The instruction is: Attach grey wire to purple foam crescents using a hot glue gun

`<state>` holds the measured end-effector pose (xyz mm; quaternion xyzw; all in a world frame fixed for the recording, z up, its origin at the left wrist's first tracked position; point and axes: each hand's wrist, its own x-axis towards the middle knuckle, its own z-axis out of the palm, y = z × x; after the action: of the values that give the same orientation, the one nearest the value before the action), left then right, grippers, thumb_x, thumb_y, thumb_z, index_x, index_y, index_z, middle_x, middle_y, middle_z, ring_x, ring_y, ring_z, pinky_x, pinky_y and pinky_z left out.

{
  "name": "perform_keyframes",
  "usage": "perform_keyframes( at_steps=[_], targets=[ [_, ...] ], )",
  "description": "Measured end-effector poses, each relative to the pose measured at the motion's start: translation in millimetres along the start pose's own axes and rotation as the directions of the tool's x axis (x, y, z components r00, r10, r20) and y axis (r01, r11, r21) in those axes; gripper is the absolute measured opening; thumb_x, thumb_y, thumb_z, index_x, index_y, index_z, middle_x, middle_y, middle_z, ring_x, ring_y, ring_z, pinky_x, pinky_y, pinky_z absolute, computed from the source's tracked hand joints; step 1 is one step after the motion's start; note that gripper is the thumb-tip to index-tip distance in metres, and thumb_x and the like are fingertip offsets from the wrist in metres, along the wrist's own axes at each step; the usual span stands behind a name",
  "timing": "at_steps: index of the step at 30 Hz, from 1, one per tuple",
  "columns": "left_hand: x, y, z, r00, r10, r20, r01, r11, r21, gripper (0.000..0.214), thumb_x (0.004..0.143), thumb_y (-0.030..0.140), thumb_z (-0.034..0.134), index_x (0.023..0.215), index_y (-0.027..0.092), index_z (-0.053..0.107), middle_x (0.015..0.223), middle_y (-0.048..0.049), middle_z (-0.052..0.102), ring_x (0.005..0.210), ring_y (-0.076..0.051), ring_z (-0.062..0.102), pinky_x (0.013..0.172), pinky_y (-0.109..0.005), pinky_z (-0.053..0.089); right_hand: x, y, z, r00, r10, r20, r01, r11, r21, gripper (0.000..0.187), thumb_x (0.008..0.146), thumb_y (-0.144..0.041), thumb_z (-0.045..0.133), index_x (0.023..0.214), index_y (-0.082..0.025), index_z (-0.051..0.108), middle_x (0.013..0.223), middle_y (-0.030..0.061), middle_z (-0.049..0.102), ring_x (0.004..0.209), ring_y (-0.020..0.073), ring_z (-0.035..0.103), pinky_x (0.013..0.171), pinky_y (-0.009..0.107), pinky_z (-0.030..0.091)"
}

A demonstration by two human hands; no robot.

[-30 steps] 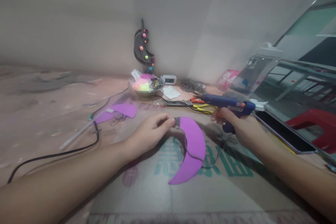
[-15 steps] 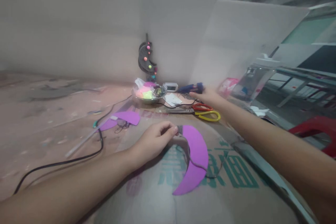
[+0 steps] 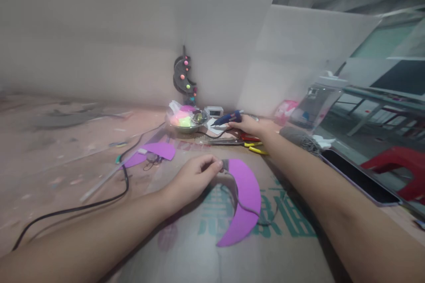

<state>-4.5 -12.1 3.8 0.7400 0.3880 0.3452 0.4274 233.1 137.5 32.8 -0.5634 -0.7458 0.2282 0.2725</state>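
Note:
My left hand (image 3: 199,179) pinches the upper tip of a purple crescent (image 3: 249,194), where grey yarn (image 3: 226,166) is wrapped around it. A loose strand of that yarn runs down across the crescent onto the cardboard (image 3: 186,247). Farther back, my right hand (image 3: 247,126) is closed around the handle end of a blue glue gun (image 3: 229,117), whose nozzle points left over a white paper (image 3: 212,126). Under my right wrist lie scissors (image 3: 257,149) with red and yellow handles, partly covered by it.
A bowl (image 3: 187,129) of colourful bits stands before a dark crescent ornament (image 3: 182,75). Left lie another purple piece (image 3: 162,150) and a black cord (image 3: 86,202). A phone (image 3: 358,177), grey yarn ball (image 3: 300,139) and clear jug (image 3: 315,104) are at right.
My right hand has taken hold of the glue gun and shifted it slightly left, tilting it. My right forearm has swung left, uncovering the phone and yarn ball. The left hand keeps its pinch.

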Motion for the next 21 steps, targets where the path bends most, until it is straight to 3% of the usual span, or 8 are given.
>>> perform_keyframes(
  at_steps=[7, 14, 17, 21],
  targets=[
    [0, 0, -0.4, 1.0, -0.002, -0.01, 0.002, 1.0, -0.021, 0.031, 0.091, 0.039, 0.045, 0.071, 0.017, 0.052, 0.067, 0.0023, 0.05, 0.066, -0.013, 0.048, 0.06, -0.023, 0.037, -8, 5, -12, 0.999, -0.038, -0.027, 0.035, 0.996, -0.087, 0.04, 0.08, -0.043, 0.068, 0.108, -0.014, 0.069, 0.105, 0.0094, 0.074, 0.092, 0.0236, 0.067, 0.084, 0.031, 0.052],
    [1, -4, 0.9, 1.0, 0.0, -0.02, -0.001, 0.999, -0.052, 0.03, 0.091, 0.039, 0.045, 0.072, 0.016, 0.052, 0.067, 0.0021, 0.049, 0.066, -0.013, 0.047, 0.059, -0.023, 0.036, -55, 19, -25, 0.983, -0.046, -0.176, 0.002, 0.97, -0.243, 0.052, 0.089, -0.041, 0.054, 0.132, -0.012, 0.056, 0.132, 0.0153, 0.06, 0.118, 0.0294, 0.058, 0.101, 0.043, 0.044],
    [1, -4, 0.7, 1.0, -0.004, -0.013, 0.004, 0.999, -0.055, 0.031, 0.091, 0.04, 0.045, 0.072, 0.016, 0.051, 0.067, 0.0026, 0.048, 0.066, -0.013, 0.047, 0.06, -0.023, 0.035, -68, 22, -21, 0.985, -0.083, -0.154, 0.034, 0.954, -0.299, 0.062, 0.084, -0.04, 0.061, 0.137, -0.011, 0.05, 0.134, 0.0172, 0.057, 0.122, 0.0307, 0.055, 0.103, 0.044, 0.042],
    [1, -2, 0.1, 1.0, -0.012, -0.011, 0.011, 0.999, -0.047, 0.031, 0.091, 0.039, 0.045, 0.072, 0.016, 0.051, 0.068, 0.0027, 0.047, 0.068, -0.012, 0.047, 0.061, -0.023, 0.034, -58, 26, -10, 0.989, -0.108, -0.101, 0.065, 0.933, -0.355, 0.071, 0.079, -0.035, 0.066, 0.143, -0.013, 0.043, 0.139, 0.0165, 0.053, 0.122, 0.0292, 0.055, 0.104, 0.042, 0.042]
  ],
)
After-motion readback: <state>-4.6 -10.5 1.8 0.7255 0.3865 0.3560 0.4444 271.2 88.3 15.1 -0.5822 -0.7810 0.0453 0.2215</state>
